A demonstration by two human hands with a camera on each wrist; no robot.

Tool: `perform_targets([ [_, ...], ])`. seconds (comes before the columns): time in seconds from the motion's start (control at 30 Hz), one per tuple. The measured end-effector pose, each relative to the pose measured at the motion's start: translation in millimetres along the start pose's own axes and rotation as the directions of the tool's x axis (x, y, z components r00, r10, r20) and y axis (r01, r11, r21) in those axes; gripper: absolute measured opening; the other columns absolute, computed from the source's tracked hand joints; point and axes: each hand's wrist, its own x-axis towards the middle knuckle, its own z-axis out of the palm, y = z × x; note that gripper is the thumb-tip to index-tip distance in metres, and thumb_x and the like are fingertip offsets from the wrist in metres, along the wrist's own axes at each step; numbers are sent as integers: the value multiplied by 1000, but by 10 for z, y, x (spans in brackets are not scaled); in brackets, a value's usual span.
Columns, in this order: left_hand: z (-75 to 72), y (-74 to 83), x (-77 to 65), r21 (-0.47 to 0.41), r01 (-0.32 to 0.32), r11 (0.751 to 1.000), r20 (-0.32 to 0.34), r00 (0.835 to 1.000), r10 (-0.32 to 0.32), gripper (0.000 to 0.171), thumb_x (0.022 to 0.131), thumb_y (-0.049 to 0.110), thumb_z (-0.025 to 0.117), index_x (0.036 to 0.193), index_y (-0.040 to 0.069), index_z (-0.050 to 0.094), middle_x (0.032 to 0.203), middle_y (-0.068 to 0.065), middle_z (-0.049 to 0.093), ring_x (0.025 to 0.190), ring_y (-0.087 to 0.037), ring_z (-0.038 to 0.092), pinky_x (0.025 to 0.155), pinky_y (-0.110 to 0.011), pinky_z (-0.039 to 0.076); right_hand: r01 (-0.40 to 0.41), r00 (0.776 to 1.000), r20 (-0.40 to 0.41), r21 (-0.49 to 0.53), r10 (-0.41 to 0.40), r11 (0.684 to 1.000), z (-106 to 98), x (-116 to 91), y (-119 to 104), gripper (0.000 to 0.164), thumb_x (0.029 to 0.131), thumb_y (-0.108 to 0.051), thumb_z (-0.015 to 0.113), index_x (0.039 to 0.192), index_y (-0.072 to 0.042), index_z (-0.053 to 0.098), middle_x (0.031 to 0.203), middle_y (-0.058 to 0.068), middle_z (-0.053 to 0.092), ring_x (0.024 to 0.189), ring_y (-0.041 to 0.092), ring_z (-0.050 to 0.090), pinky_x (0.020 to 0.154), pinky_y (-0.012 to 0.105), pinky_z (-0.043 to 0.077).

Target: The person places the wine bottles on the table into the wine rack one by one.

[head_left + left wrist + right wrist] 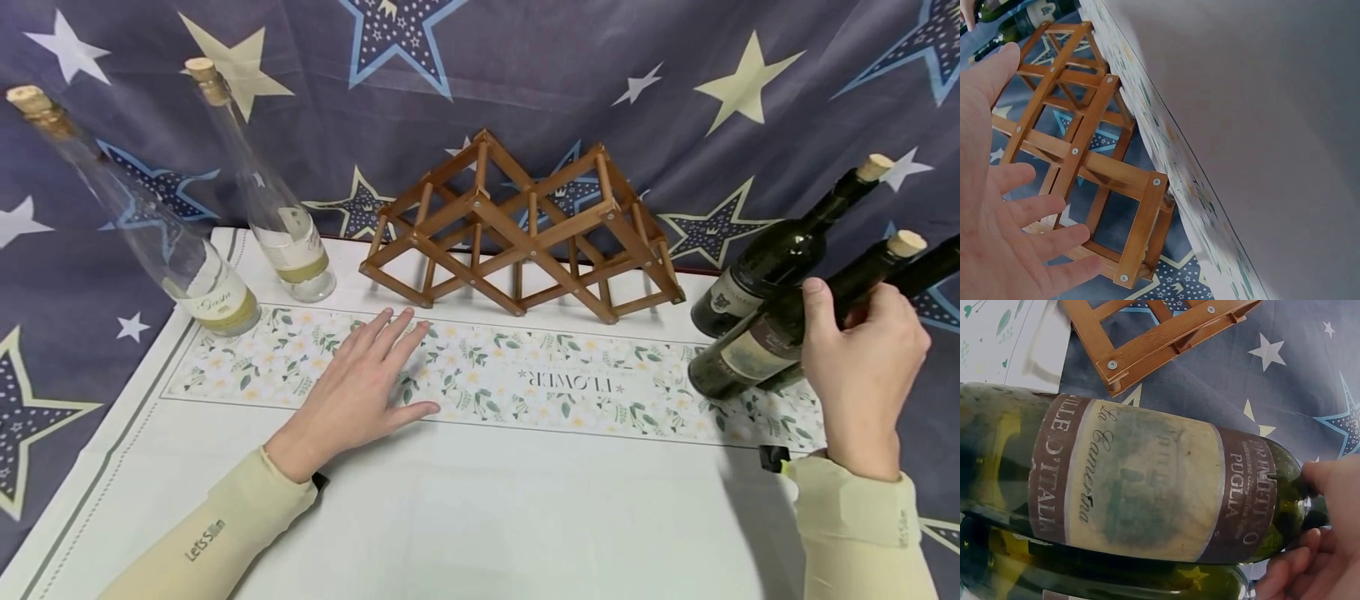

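My right hand (862,367) grips a dark green wine bottle (757,354) around its neck, below the cork. The right wrist view shows its cream and brown label (1147,481) close up, with another green bottle (1116,578) alongside it. Behind the held bottle stands a corked dark wine bottle (780,258). A third dark bottle (937,267) is partly hidden by the right hand. My left hand (348,396) is over the floral strip, fingers spread and holding nothing. Its fingertips point toward a brown wooden wine rack (533,252) with diamond-shaped openings.
Two clear corked bottles, one at the far left (225,296) and one closer to the rack (296,254), stand on the white tablecloth (525,517). The floral strip (480,358) crosses the table. A star-patterned curtain (577,50) hangs behind.
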Motion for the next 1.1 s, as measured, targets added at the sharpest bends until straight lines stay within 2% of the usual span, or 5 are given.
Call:
perform_targets([
  [0.23, 8, 8, 8, -11, -7, 1000, -11, 1000, 7, 108, 86, 71, 76, 166, 11, 36, 169, -19, 33, 153, -47, 33, 116, -70, 34, -25, 999, -25, 16, 26, 1000, 9, 26, 32, 46, 103, -42, 66, 84, -1, 55, 65, -9, 37, 60, 8, 33, 61, 33, 25],
  [0.33, 10, 10, 14, -15, -12, 1000, -16, 1000, 12, 108, 86, 70, 77, 166, 10, 36, 169, -20, 34, 152, -48, 33, 116, -69, 34, -16, 1000, -26, 25, 17, 1000, 5, 17, 19, 43, 102, -40, 67, 85, -2, 56, 65, -13, 37, 59, 1, 31, 60, 32, 24],
  [0.6, 8, 21, 25, -20, -14, 1000, -8, 1000, 14, 109, 86, 70, 77, 167, 10, 34, 170, -20, 32, 153, -47, 32, 119, -66, 32, 19, 999, -44, 22, -18, 1000, -12, -42, -32, 45, 104, -42, 65, 88, -2, 55, 67, -9, 37, 59, -4, 28, 60, 28, 23],
  [0.87, 12, 36, 40, -19, -11, 1000, -4, 1000, 11, 111, 86, 72, 76, 167, 10, 32, 170, -20, 32, 154, -47, 31, 119, -65, 32, 27, 996, -87, 77, -21, 997, -101, -47, -135, 42, 103, -36, 67, 92, 4, 58, 68, -20, 35, 60, -9, 28, 61, 21, 22],
  [1.1, 19, 59, 65, -24, -13, 1000, -9, 1000, 13, 111, 86, 73, 74, 168, 11, 31, 170, -20, 32, 154, -46, 31, 117, -67, 34, 37, 994, -104, 130, -24, 991, -154, -96, -212, 43, 103, -35, 67, 85, 2, 54, 67, -20, 36, 60, -7, 30, 62, 20, 24],
])
